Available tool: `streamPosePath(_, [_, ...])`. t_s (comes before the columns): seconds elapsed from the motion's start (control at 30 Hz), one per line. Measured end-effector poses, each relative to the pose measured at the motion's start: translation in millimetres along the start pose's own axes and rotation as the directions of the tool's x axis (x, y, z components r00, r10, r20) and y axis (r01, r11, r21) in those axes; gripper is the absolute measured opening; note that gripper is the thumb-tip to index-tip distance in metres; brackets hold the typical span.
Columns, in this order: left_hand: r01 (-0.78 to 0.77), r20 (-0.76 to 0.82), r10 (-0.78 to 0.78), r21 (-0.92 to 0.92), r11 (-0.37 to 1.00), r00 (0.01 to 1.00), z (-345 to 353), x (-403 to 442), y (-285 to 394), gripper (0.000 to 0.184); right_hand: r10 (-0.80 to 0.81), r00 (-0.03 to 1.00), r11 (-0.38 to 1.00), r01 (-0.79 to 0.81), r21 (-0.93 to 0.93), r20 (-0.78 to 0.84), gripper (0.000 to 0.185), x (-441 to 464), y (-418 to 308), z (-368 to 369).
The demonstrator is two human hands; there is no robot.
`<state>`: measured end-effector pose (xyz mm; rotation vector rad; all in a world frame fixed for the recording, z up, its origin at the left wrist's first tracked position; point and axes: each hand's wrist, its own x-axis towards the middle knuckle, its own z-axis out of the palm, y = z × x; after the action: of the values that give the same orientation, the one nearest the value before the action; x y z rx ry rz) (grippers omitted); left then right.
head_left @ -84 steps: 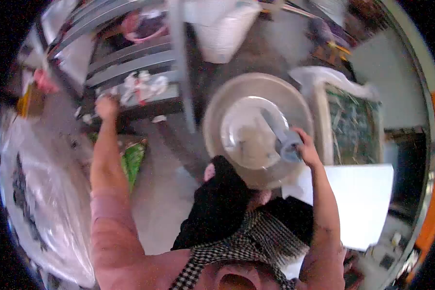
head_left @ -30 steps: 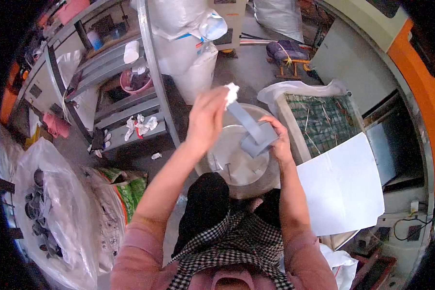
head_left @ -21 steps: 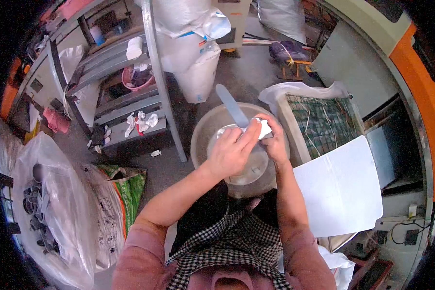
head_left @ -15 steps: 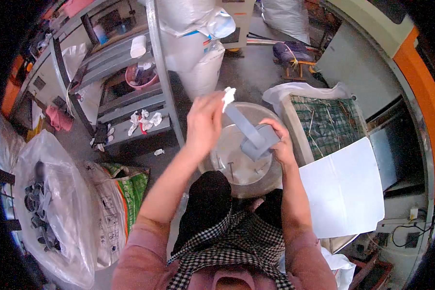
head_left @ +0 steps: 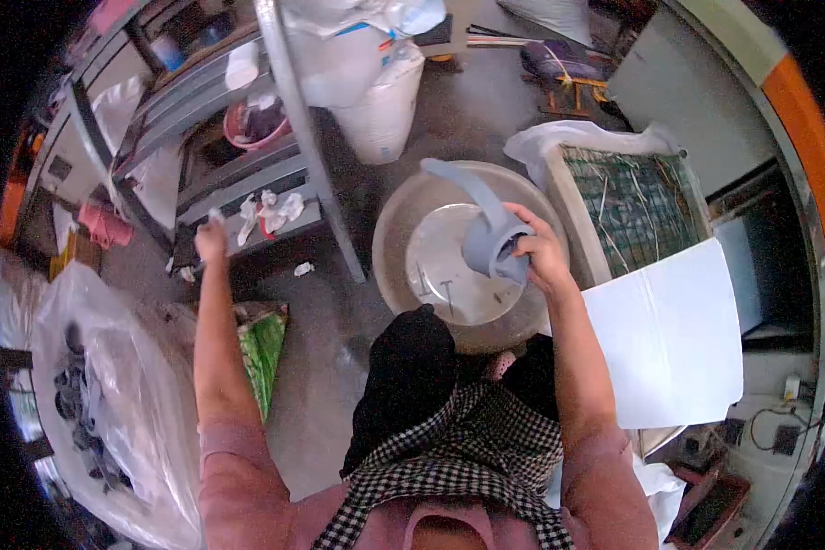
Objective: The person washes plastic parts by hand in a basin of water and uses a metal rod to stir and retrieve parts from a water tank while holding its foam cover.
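Observation:
My right hand (head_left: 543,249) grips a grey plastic part (head_left: 491,240) by its round cup end, with fingers at the opening. The part's long curved handle points up and left over a large round basin (head_left: 399,197). Small thin pieces lie on the basin's pale bottom. My left hand (head_left: 212,240) is stretched out to the far left, at the lowest rung of the grey metal rack (head_left: 289,174). A small white wad (head_left: 215,216) shows at its fingertips. Crumpled white wads (head_left: 280,212) with a red bit lie on that rung, right of the hand.
A clear plastic bag (head_left: 137,385) of grey parts stands at the left, beside a green sack (head_left: 264,353). White sacks (head_left: 376,110) stand behind the basin. At the right are a netted frame (head_left: 634,206) and a white board (head_left: 674,339). A pink basket (head_left: 257,126) sits in the rack.
My left hand has moved from the grey part out to the rack at the left, with the white wad. My right hand still holds the part, now turned with its opening in view.

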<state>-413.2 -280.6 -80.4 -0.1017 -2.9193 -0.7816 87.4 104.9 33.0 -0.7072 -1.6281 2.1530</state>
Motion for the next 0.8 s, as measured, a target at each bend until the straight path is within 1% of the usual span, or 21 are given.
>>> streamPosePath(0.03, [0.047, 0.081, -0.053, 0.066, 0.997, 0.995, 5, 35, -31, 0.051, -0.041, 0.998, 0.999, 0.041, 0.003, 0.057, 0.067, 3, 1, 1])
streamPosePath(0.07, [0.186, 0.149, -0.134, -0.424, 0.887, 0.98, 14, 53, -49, 0.059, -0.037, 0.996, 0.999, 0.035, 0.023, 0.078, 0.068, 3, -1, 3])
streamPosePath(0.1, [0.308, 0.255, -0.173, -0.787, 0.535, 0.951, 23, 61, -58, 0.067, -0.04, 0.997, 0.999, 0.038, 0.026, 0.063, 0.068, 3, -4, 4])
streamPosePath(0.13, [0.288, 0.251, -0.146, -0.763, 0.578, 0.957, 12, 51, -45, 0.079, -0.026, 0.997, 1.0, 0.025, 0.012, 0.078, 0.068, 2, -7, 4])
streamPosePath(0.17, [0.303, 0.208, -0.22, -0.63, 0.715, 0.953, 22, 68, -56, 0.074, -0.011, 0.996, 1.0, 0.012, -0.001, 0.093, 0.068, 2, -8, 4])
streamPosePath(0.2, [0.197, 0.06, -0.189, -0.179, 0.964, 0.98, 24, 67, -49, 0.07, -0.014, 0.997, 1.0, 0.014, 0.007, 0.079, 0.068, 2, -8, 2])
streamPosePath(0.23, [0.097, -0.059, -0.082, 0.332, 0.938, 0.995, 25, 63, -40, 0.065, -0.013, 0.996, 0.999, 0.017, -0.047, 0.085, 0.068, 3, -8, 1])
streamPosePath(0.3, [-0.279, 0.169, 0.243, 0.24, 0.93, 0.955, -6, -10, 59, 0.052, -0.013, 0.996, 0.995, 0.021, -0.094, 0.088, 0.068, 6, -9, 1])
streamPosePath(0.33, [-0.549, 0.039, 0.548, 0.091, 0.831, 0.836, 14, -23, 74, 0.048, -0.079, 0.989, 0.979, 0.101, -0.177, 0.127, 0.068, 7, -10, 4])
streamPosePath(0.37, [-0.38, 0.193, 0.456, -0.33, 0.864, 0.869, -21, -102, 153, 0.049, -0.139, 0.975, 0.949, 0.181, -0.258, 0.174, 0.067, 8, -11, 5])
streamPosePath(0.4, [-0.608, 0.132, 0.679, -0.347, 0.714, 0.722, -27, -147, 185, 0.057, -0.135, 0.975, 0.95, 0.178, -0.257, 0.177, 0.067, 10, -11, 5])
streamPosePath(0.43, [-0.79, 0.053, 0.901, -0.46, 0.405, 0.431, -51, -193, 221, 0.068, -0.135, 0.956, 0.946, 0.202, -0.253, 0.259, 0.066, 11, -10, 6])
streamPosePath(0.47, [-0.855, 0.075, 0.959, -0.438, 0.279, 0.274, -70, -226, 250, 0.08, -0.135, 0.93, 0.943, 0.227, -0.245, 0.341, 0.064, 11, -9, 7])
streamPosePath(0.5, [-0.815, 0.11, 0.972, -0.53, 0.234, 0.207, -82, -251, 266, 0.087, -0.13, 0.927, 0.944, 0.224, -0.242, 0.352, 0.064, 11, -9, 8])
streamPosePath(0.53, [-0.773, 0.095, 0.98, -0.603, 0.197, 0.175, -86, -268, 276, 0.083, -0.116, 0.912, 0.965, 0.197, -0.172, 0.394, 0.061, 11, -7, 8])
streamPosePath(0.57, [-0.692, 0.169, 0.965, -0.673, 0.262, 0.201, -88, -280, 283, 0.062, -0.106, 0.896, 0.981, 0.165, -0.103, 0.432, 0.058, 10, -5, 7])
streamPosePath(0.63, [-0.739, 0.399, 0.903, -0.558, 0.377, 0.16, -85, -281, 278, 0.042, -0.197, 0.869, 0.955, 0.275, -0.112, 0.453, 0.059, 16, 1, -4])
streamPosePath(0.7, [-0.807, 0.247, 0.94, -0.49, 0.331, 0.235, -91, -304, 273, 0.036, -0.295, 0.831, 0.912, 0.392, -0.12, 0.472, 0.06, 15, 0, -11])
streamPosePath(0.73, [-0.86, 0.091, 0.953, -0.411, 0.301, 0.29, -97, -318, 269, 0.031, -0.243, 0.918, 0.919, 0.321, -0.229, 0.314, 0.054, 11, -2, -9])
streamPosePath(0.77, [-0.864, 0.09, 0.953, -0.405, 0.3, 0.289, -100, -330, 265, 0.031, -0.193, 0.971, 0.919, 0.23, -0.321, 0.141, 0.048, 7, -3, -6])
streamPosePath(0.8, [-0.848, 0.067, 0.931, -0.395, 0.355, 0.359, -103, -341, 261, 0.029, -0.201, 0.969, 0.919, 0.238, -0.315, 0.145, 0.048, 5, -3, -5])
